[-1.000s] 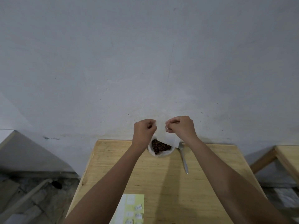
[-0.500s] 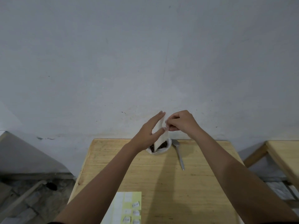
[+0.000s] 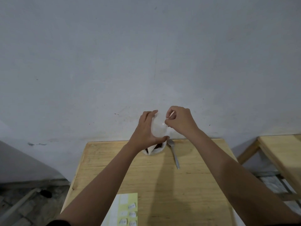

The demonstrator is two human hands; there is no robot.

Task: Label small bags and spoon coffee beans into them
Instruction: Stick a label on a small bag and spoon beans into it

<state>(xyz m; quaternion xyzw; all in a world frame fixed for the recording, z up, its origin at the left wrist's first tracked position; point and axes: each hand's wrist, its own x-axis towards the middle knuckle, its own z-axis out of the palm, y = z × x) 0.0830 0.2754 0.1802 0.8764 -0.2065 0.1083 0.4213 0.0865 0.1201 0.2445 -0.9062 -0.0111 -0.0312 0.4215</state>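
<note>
**Bag held up over the beans**

Grey plaster wall (image 3: pixel 146 54) fills most of the view, scuffed and bare, with a wooden tabletop (image 3: pixel 192 185) pushed up against its foot. A second wooden piece (image 3: pixel 276 154) stands off to the right, apart from the tabletop.

Both arms reach forward over the tabletop, and the hands meet in the air near the wall, above the far edge. Between them is a small translucent white bag (image 3: pixel 158 128). The left hand (image 3: pixel 146 129) is spread wide, fingers up along the bag's left side and thumb under its lower edge, so it cups the bag rather than clenching it. The right hand (image 3: pixel 179 121) is curled, thumb and forefinger pinched together on the bag's upper right edge; the other fingers are folded in. Whether the bag's mouth is open I cannot tell.

Below the hands, at the far edge of the tabletop, sits a white bowl (image 3: pixel 156 151) of dark coffee beans (image 3: pixel 158 146), partly hidden by the left wrist and by a corner of the bag that hangs in front of it. A metal spoon (image 3: pixel 174 154) lies just right of the bowl, its bowl end toward the wall and its handle pointing back toward the person.

At the near edge lies a yellow-green label sheet (image 3: pixel 126 209) with several small white labels on it, some with writing too small to read.
</note>
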